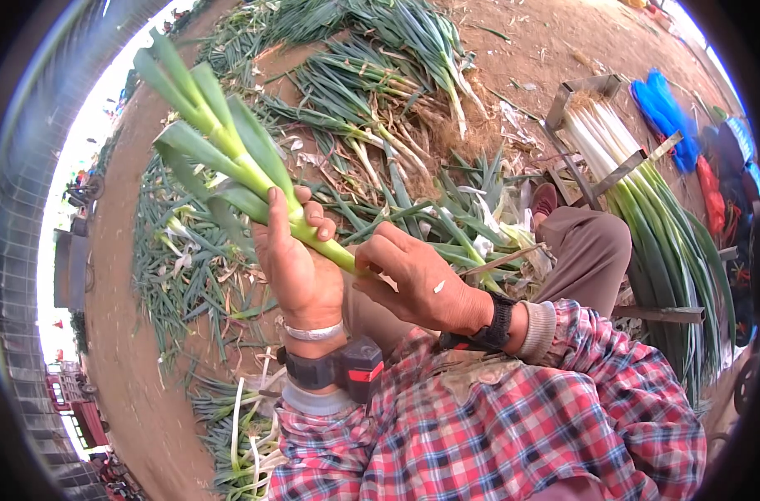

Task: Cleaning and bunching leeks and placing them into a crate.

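My left hand (301, 250) is wrapped round the stalk of a thick green onion (242, 167), palm up. The green onion slants up to the far left, its broad leaves fanned out at the top. At the stalk's lower end my right hand (418, 280) is closed, thumb and fingers pinching it. That hand covers the rest of the stalk, so its root end is hidden. A small pale scrap sticks to the back of my right hand. Beneath both hands, loose green leaves and peelings (472, 230) lie on the ground.
Untrimmed green onions (355, 92) lie in heaps ahead, with leaf scraps (205, 267) to the left. At right, a metal rack (597, 188) holds a bundle of cleaned green onions (647, 217). Beyond it are a blue bag (668, 117) and a red bag (710, 196). My bent knee (593, 250) is beside the rack.
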Demonstrator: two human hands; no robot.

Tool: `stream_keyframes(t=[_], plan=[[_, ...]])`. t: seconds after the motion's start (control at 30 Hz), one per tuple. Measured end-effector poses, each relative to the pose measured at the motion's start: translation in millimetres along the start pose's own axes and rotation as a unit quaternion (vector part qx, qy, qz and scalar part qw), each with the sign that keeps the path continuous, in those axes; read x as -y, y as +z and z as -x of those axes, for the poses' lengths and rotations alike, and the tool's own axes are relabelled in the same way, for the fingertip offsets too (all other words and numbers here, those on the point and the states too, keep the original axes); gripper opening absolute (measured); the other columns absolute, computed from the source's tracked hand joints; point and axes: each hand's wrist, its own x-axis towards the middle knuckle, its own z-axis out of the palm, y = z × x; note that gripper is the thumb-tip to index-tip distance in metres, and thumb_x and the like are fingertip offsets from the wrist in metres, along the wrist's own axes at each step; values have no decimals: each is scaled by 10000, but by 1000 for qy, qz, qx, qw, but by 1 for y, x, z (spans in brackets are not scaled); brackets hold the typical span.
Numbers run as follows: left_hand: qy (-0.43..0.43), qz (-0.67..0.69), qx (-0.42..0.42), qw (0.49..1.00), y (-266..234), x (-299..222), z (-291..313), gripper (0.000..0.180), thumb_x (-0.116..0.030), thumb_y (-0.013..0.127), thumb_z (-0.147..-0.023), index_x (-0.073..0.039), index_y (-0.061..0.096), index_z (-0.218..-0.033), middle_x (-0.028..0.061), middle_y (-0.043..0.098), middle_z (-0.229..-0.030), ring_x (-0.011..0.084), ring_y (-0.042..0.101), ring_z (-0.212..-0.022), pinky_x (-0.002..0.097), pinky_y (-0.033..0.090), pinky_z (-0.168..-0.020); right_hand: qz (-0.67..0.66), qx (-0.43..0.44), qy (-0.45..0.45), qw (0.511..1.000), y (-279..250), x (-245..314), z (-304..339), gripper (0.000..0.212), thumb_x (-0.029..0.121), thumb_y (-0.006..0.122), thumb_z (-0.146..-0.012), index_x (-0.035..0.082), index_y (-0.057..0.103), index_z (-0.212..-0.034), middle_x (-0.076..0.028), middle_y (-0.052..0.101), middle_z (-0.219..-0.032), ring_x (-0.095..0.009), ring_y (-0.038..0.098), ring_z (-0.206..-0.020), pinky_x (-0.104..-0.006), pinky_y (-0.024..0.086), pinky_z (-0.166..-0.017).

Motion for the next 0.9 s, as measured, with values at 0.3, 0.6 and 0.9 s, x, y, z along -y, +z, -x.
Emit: stream_keyframes(t=[0.3,0.6,0.9], plan=[[37,-22,-58,997,-7,6,1,436,-463,441,-982,-92,470,-1208,47,544,-968,119,505,-750,272,440,-616,-23,30,18,999,-8,0,4,192,74,630,-787,64,513,-939,-120,497,-877,-323,531,-784,-413,446,-658],[-22,151,-21,988,-22,8,1,403,-389,462,-982,-87,503,-1246,103,580,-1131,218,582,-988,384,502,-865,133,3,-32,991,-10,-11,0,147,78,627,-790,56,493,-846,-109,459,-800,-307,513,-757,-401,433,-624],[67,74,-118,988,-39,3,-31,181,-172,656,-898,-55,566,-1002,55,600,-886,149,597,-806,298,543,-741,85,136,-57,985,-9,-11,33,136,31,609,-776,37,482,-825,-113,485,-768,-317,534,-696,-397,441,-600]])
